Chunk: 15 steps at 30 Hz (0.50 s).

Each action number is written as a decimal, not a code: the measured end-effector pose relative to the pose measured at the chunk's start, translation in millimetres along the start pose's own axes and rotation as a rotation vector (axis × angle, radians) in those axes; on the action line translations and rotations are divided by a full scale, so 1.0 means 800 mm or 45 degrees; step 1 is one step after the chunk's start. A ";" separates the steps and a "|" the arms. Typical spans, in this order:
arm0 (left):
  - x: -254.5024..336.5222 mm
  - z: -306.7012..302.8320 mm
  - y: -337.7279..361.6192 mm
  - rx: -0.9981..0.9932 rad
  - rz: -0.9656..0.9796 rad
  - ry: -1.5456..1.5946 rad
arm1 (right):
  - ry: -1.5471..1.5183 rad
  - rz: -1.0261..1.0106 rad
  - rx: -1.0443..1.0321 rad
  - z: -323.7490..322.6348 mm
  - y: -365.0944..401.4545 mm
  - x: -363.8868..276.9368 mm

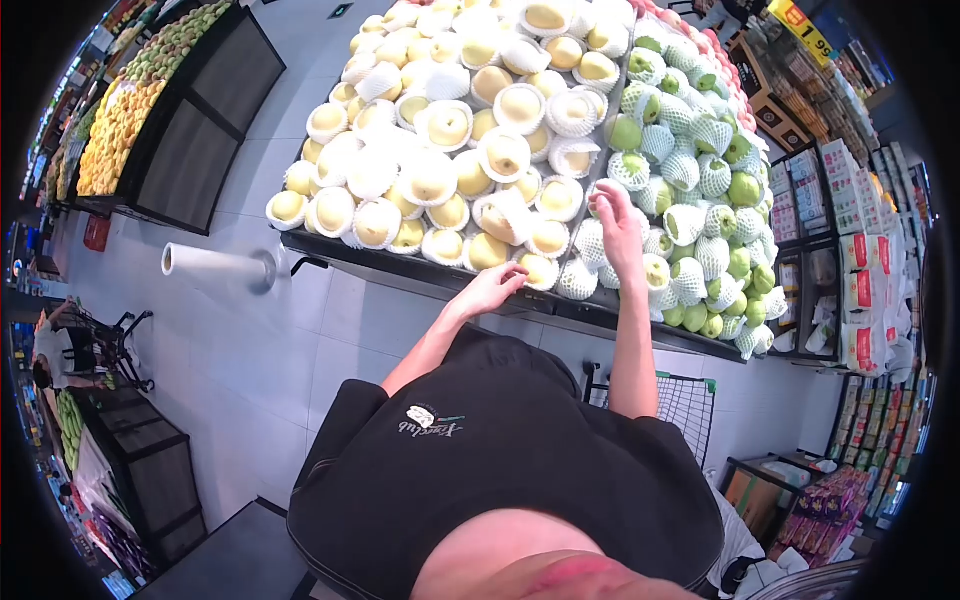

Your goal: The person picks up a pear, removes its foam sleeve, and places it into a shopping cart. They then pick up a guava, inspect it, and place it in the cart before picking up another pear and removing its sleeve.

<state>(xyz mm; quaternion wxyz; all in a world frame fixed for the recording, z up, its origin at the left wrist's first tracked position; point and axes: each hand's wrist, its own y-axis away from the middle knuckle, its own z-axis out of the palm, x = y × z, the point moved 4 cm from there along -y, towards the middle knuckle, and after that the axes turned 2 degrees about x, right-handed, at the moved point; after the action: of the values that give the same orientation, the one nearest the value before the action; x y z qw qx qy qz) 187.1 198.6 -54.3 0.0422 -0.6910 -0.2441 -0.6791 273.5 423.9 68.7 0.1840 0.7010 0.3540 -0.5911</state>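
Note:
My left hand (pixel 495 287) lies low at the front edge of the fruit stand, its fingers loosely stretched out. Its fingertips are right at a pale yellow pear (pixel 538 270) in a white foam net. My right hand (pixel 618 222) reaches further in, fingers apart and slightly bent, with nothing seen in it. It hovers over the divider line, where the yellow pears meet green fruit in foam nets (pixel 683 170). A yellow pear with its net (pixel 502 216) sits between the two hands. Under my right wrist is another netted fruit (pixel 655 270).
The black edge of the stand (pixel 400 262) runs just in front of me. A shopping cart (pixel 688 402) stands below my right arm. To the left are a roll of plastic bags (pixel 210 264) on a stand and another fruit display (pixel 190 140). Packaged goods (pixel 862 300) fill shelves at right.

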 end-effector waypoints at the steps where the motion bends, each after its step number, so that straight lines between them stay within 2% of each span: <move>1: -0.001 -0.013 0.000 0.044 0.009 0.009 | 0.038 0.002 -0.036 0.031 -0.007 0.001; 4: -0.016 -0.057 0.000 0.253 0.104 0.093 | 0.259 -0.085 -0.196 0.132 -0.001 0.028; 6: -0.010 -0.091 0.007 0.417 0.130 0.089 | 0.653 -0.484 -0.074 0.182 0.020 0.045; 8: 0.028 -0.123 0.029 0.793 0.476 -0.610 | 0.832 -0.506 0.030 0.209 0.043 0.070; 11: 0.050 -0.163 0.040 0.953 0.568 -0.895 | 0.890 -0.524 0.127 0.217 0.050 0.098; 15: 0.058 -0.235 0.005 1.110 0.617 -0.964 | 0.820 -0.536 0.189 0.219 0.041 0.109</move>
<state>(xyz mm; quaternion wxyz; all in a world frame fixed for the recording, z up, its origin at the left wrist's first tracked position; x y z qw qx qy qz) 14.2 134.4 5.0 0.3836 -0.8386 -0.3330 -0.1965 178.9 307.1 -61.4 -0.1130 0.7741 0.4861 -0.3895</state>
